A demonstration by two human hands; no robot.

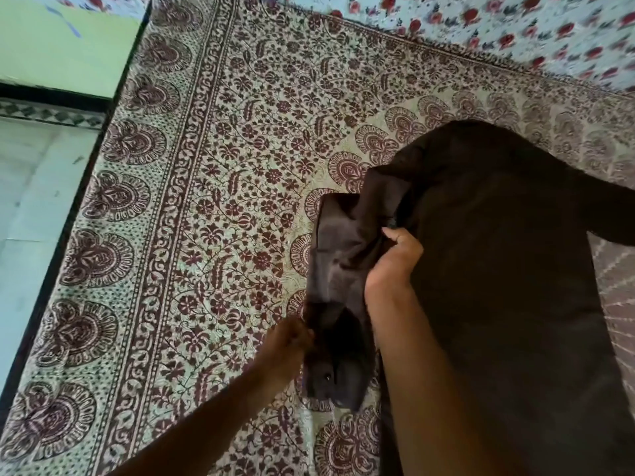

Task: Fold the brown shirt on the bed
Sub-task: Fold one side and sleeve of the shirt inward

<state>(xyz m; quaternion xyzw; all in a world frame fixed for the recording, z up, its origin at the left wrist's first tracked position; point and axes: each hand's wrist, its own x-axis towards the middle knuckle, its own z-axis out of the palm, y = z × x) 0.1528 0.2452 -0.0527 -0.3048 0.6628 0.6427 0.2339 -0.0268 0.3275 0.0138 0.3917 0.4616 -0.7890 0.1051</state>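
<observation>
The shirt (498, 269) lies flat on the bed (206, 166), its body spreading right of both hands. The right hand (395, 262) grips the sleeve (340, 269) near the shoulder; the left hand (287, 345) pinches it by the cuff. Step: folding the sleeve inward. Next, it likely needs carrying rightward over the body and laying flat.

Your two forearms enter from the bottom of the frame, both bare all the way to the lower edge, with no sleeve showing. Your left hand (285, 345) sits lower centre and your right hand (395, 261) near the middle. Both wrists are bare, and the fingers that show carry no rings.
</observation>
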